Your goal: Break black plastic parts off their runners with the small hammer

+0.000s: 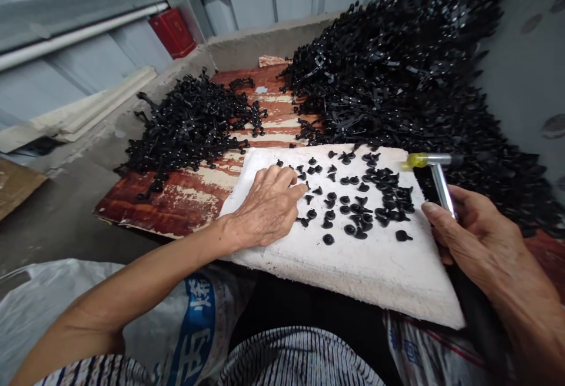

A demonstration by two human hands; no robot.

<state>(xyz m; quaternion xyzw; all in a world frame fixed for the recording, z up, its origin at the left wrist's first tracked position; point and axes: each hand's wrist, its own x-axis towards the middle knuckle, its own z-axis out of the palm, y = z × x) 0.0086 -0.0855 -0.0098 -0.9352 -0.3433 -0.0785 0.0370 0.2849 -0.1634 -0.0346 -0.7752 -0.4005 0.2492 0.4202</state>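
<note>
My left hand [267, 209] rests on a white foam-like board [375, 280], its fingers curled down among small black rounded pieces with short stems. Its fingertips are partly hidden, so I cannot make out what is under or between them. Several of these black pieces [328, 239] lie scattered in front of it, denser towards the board's right side. At the right edge, my right hand [477, 239] grips a small mallet [442, 189] with a metal neck, one yellow face and one black face. The mallet head is raised near the board's far right corner.
A large heap of black plastic parts [397, 74] rises behind and to the right. A smaller heap [189, 121] lies at the left on a worn red-brown wooden board [176, 198]. Below left is a white printed sack [150, 309]; a red box [173, 33] stands by the metal wall.
</note>
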